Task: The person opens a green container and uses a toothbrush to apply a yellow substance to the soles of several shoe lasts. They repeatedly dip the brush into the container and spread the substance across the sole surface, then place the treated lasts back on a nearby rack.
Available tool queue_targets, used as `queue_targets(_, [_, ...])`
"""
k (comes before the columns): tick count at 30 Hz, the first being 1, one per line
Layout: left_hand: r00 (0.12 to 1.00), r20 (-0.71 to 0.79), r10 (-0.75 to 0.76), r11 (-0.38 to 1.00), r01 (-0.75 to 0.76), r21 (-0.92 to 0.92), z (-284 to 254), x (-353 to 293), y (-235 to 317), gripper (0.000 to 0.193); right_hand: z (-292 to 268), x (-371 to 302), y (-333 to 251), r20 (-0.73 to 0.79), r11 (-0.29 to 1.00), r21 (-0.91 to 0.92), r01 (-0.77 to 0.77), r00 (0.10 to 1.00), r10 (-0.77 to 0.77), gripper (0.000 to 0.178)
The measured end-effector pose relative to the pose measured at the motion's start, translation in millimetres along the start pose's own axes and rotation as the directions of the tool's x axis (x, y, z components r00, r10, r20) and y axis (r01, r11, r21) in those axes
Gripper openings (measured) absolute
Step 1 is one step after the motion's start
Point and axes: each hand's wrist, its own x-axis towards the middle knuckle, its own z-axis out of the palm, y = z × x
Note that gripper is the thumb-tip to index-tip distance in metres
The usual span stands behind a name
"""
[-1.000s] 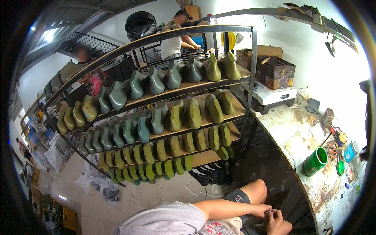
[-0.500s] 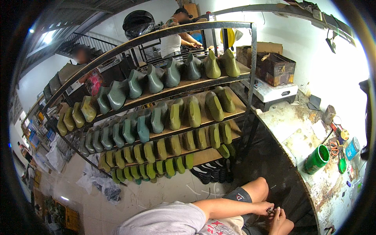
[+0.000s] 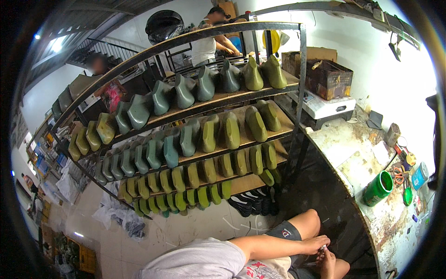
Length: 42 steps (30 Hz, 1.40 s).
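Note:
My left hand (image 3: 318, 244) and my right hand (image 3: 328, 261) meet above my lap, both with fingers closed. Between their fingertips is a tiny pale thing, too small to name. My left forearm crosses over my thigh from the grey sleeve. The right hand lies just below the left, its thumb and fingers pinched together near the left fingertips. Beside them stands the worn workbench (image 3: 344, 160), which neither hand touches.
A metal rack (image 3: 302, 60) holds rows of green and grey-blue shoe lasts (image 3: 206, 86). Black shoes (image 3: 253, 202) sit beneath. On the bench are a green can (image 3: 377, 188), scissors (image 3: 398, 175), a blue-labelled tub (image 3: 419, 176) and a white scale (image 3: 325, 109). Another person (image 3: 204, 49) works behind the rack.
My left fingers have moved slightly over the small thing, and the right hand has shifted a little lower and left. The person behind the rack has leaned and lowered their arms.

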Motion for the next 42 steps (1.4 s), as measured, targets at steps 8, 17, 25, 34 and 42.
queue_targets(8, [0.998, -0.039, -0.043, 0.997, 0.045, 0.055, 5.7, 5.4, -0.2, 0.042, -7.4, 3.6, 10.5, 0.028, 0.992, 0.129, 0.018, 0.999, -0.022, 0.035])
queue_targets(17, [0.994, -0.045, -0.103, 0.995, 0.103, -0.001, 4.0, 9.8, -6.7, 0.043, 3.8, -20.4, -4.6, 0.098, 0.983, 0.166, 0.072, 0.991, -0.089, 0.035])
queue_targets(25, [0.983, -0.100, -0.155, 0.988, 0.151, -0.044, 1.6, 12.3, -14.1, 0.044, -5.9, -63.1, -6.5, 0.509, 0.783, 0.594, -0.183, 0.840, -0.190, 0.031])
queue_targets(34, [0.959, -0.272, 0.085, 0.993, -0.104, -0.056, 9.9, 16.3, -18.1, 0.038, 7.5, -108.2, -18.7, 0.125, 0.959, 0.283, 0.029, 0.990, -0.067, 0.031])
queue_targets(42, [0.997, 0.078, -0.024, 1.000, 0.023, 0.013, -23.5, 19.0, 23.2, 0.050, 23.2, -123.8, -24.6, 0.128, 0.947, 0.320, 0.012, 0.990, -0.055, 0.031])
